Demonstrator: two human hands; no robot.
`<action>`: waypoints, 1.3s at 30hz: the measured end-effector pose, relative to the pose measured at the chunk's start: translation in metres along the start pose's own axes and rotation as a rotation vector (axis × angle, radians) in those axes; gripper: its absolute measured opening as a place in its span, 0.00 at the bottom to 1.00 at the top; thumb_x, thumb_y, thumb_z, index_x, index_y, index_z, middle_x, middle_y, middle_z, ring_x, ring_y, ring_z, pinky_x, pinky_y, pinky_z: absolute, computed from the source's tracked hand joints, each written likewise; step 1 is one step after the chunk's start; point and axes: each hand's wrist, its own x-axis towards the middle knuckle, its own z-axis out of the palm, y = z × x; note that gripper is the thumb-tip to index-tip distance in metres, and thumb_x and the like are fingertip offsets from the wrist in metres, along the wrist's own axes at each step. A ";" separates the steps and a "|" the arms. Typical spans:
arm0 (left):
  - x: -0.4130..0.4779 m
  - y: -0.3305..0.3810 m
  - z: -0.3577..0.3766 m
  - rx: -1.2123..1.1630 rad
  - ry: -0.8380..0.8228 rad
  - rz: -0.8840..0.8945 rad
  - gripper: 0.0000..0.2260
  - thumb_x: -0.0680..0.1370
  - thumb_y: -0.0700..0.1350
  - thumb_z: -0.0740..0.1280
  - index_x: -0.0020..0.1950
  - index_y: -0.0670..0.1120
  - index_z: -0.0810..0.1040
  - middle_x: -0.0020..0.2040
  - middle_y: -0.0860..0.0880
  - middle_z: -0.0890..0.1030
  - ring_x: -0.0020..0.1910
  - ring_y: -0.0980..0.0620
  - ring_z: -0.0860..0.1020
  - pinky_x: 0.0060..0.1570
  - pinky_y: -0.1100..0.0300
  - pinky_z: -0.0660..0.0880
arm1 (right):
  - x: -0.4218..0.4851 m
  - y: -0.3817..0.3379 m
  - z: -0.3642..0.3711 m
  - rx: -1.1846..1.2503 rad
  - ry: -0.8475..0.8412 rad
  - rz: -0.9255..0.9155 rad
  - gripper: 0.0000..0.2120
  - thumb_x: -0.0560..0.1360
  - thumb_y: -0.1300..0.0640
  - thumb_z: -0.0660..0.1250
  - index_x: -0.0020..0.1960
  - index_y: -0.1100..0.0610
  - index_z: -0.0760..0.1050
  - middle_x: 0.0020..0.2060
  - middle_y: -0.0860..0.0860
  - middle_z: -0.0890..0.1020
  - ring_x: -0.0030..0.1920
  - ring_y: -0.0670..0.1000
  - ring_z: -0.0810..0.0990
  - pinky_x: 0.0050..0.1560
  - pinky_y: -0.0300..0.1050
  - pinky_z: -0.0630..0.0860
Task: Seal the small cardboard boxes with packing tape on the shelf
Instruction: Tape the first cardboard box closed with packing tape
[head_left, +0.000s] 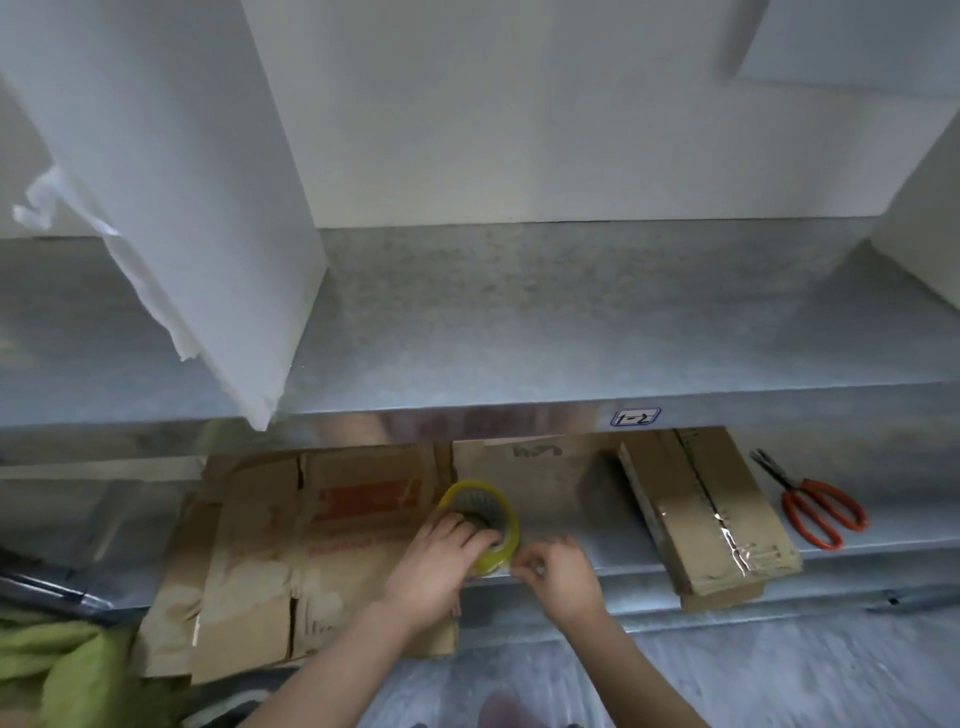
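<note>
Tape roll (483, 525) is gripped by the left hand (436, 566), its end apparently pinched by the right hand (558, 571); a strip must be peeled next.

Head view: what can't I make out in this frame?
All in the head view:
- Tape end: the right hand blurs at the tape roll gripped by the left hand; whether it pinches a free end is unclear.
- Far ends of the flattened cardboard and the taped box: hidden by the upper shelf edge.
- Shelf label: writing too small to read.
</note>
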 end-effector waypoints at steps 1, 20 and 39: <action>0.000 0.002 -0.001 0.013 0.006 0.051 0.25 0.76 0.45 0.67 0.72 0.55 0.66 0.64 0.53 0.73 0.67 0.51 0.68 0.73 0.58 0.54 | -0.002 0.000 -0.004 0.004 -0.004 0.014 0.08 0.75 0.47 0.68 0.50 0.49 0.83 0.46 0.46 0.85 0.51 0.49 0.78 0.62 0.42 0.66; -0.009 0.075 -0.043 -0.293 0.137 0.153 0.17 0.82 0.52 0.58 0.69 0.48 0.64 0.64 0.52 0.68 0.63 0.56 0.63 0.66 0.66 0.53 | -0.094 0.049 -0.101 0.487 0.181 0.080 0.11 0.69 0.56 0.77 0.36 0.46 0.76 0.38 0.46 0.81 0.39 0.40 0.78 0.44 0.32 0.72; 0.001 0.232 -0.020 -0.566 0.253 -0.159 0.22 0.72 0.45 0.73 0.59 0.61 0.66 0.57 0.61 0.72 0.59 0.66 0.67 0.58 0.72 0.63 | -0.120 0.174 -0.157 0.804 0.010 0.078 0.07 0.70 0.60 0.77 0.37 0.51 0.82 0.28 0.44 0.81 0.32 0.43 0.78 0.40 0.36 0.75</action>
